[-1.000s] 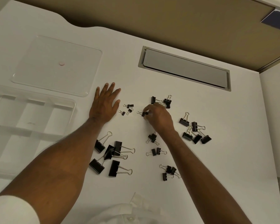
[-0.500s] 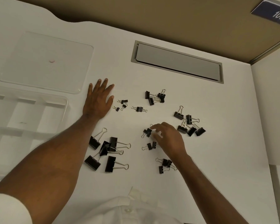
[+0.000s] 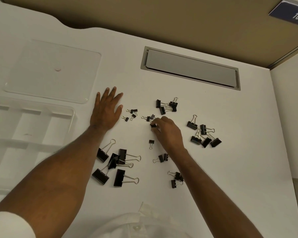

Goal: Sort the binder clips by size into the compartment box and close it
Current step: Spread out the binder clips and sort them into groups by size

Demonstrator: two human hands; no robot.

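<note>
Clips gathered by size on the desk before any reach the compartment box.

Compartment box [image 3: 31, 134] stands open at the far left, its clear lid [image 3: 53, 71] lying just beyond it. Right of the box, the left hand [image 3: 107, 110] rests flat with straight fingers, holding nothing, probably to steady the person. Further right lie the smallest clips [image 3: 131, 114], with the large clips [image 3: 113, 164] nearer the person. Right again, the right hand [image 3: 167, 129] pinches a small clip [image 3: 153, 125] beside two like it, seemingly grouping sizes. Medium clips [image 3: 203, 134] lie farthest from the box.
</note>
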